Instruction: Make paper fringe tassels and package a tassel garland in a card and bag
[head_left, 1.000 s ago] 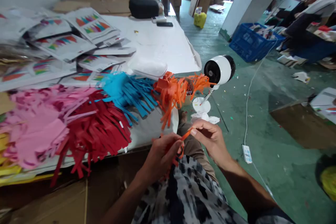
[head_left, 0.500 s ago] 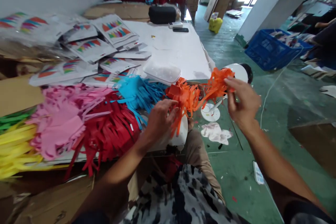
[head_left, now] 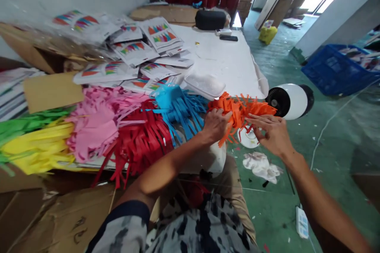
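Note:
A bunch of orange fringed paper strips [head_left: 234, 107] hangs at the front right corner of the table. My left hand [head_left: 216, 125] is closed on its left part, with the fingertips partly hidden among the strips. My right hand [head_left: 271, 131] touches the right part from below, its fingers stretched out flat and the thumb apart from them. Left of the orange bunch lie a blue fringed bunch [head_left: 172, 101], a red one [head_left: 145, 134] and a pink one [head_left: 96, 126]. Yellow strips [head_left: 41, 142] and green strips [head_left: 35, 120] are at the far left.
Behind the fringes sit a clear plastic tray [head_left: 204, 84] and a pile of printed packets [head_left: 135, 52] on the white tabletop [head_left: 225, 61]. A black case [head_left: 210, 20] and a phone [head_left: 228, 38] lie farther back. A white fan [head_left: 292, 101] and a blue crate [head_left: 332, 69] stand to the right.
The orange fringe, stretched between my hands before, is now bunched together. My right hand has come lower and its fingers have straightened. The view has turned left.

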